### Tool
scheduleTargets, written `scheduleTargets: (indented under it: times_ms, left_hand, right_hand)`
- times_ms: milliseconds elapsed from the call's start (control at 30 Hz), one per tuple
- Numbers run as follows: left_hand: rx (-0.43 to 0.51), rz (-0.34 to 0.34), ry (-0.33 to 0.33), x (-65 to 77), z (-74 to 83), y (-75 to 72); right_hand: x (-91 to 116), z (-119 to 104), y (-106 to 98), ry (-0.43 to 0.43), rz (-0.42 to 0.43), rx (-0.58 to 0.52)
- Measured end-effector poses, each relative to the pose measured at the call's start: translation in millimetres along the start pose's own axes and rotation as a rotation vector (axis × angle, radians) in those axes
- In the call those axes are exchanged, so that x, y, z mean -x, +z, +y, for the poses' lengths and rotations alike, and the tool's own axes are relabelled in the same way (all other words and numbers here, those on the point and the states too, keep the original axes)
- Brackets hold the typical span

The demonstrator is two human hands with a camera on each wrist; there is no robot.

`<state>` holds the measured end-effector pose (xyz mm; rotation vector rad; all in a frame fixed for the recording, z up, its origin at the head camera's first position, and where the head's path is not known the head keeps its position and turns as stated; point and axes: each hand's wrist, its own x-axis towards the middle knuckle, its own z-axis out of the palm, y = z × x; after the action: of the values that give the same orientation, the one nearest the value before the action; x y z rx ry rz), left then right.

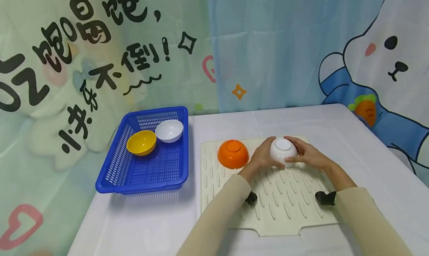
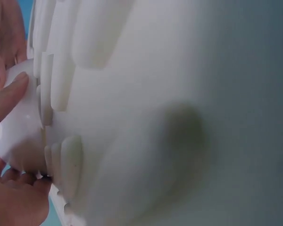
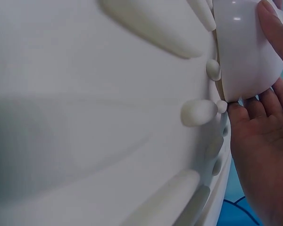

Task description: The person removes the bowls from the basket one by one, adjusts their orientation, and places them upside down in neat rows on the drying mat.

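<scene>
A white bowl (image 1: 282,151) sits upside down on the cream drying mat (image 1: 268,211), its foot ring facing up. My left hand (image 1: 263,154) grips it from the left side, while my right hand (image 1: 309,154) holds the right side with the thumb at the front. Both wrist views show the bowl's smooth wall (image 2: 21,129) (image 3: 245,56) close against the mat's raised ridges, with fingers around it. Just left of my left hand, an orange bowl (image 1: 231,155) also lies upside down on the mat.
A blue plastic basket (image 1: 182,151) stands to the left of the mat. Inside it are a yellow bowl (image 1: 142,143) and another white bowl (image 1: 169,131), both right side up. A white cloth (image 1: 151,226) covers the table, and printed curtains (image 1: 268,62) hang behind it.
</scene>
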<state>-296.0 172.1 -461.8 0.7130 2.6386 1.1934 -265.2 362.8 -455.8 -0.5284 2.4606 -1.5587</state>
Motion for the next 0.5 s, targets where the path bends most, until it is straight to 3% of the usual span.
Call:
scheduleTargets:
  times_ms: [300, 400, 500]
  left_hand:
    - [-0.173, 0.016, -0.031, 8.6, 7.4, -3.1]
    - [-0.177, 0.054, -0.046, 22.5, 16.1, -13.1]
    - [-0.128, 0.086, -0.026, 45.7, 23.4, -34.6]
  right_hand:
    - [-3.7, 5.8, 0.5, 0.022, -0.006, -0.014]
    - [-3.2, 5.5, 0.3, 0.027, -0.005, -0.022]
    - [-3.0, 3.8, 0.0, 0.021, 0.003, -0.013]
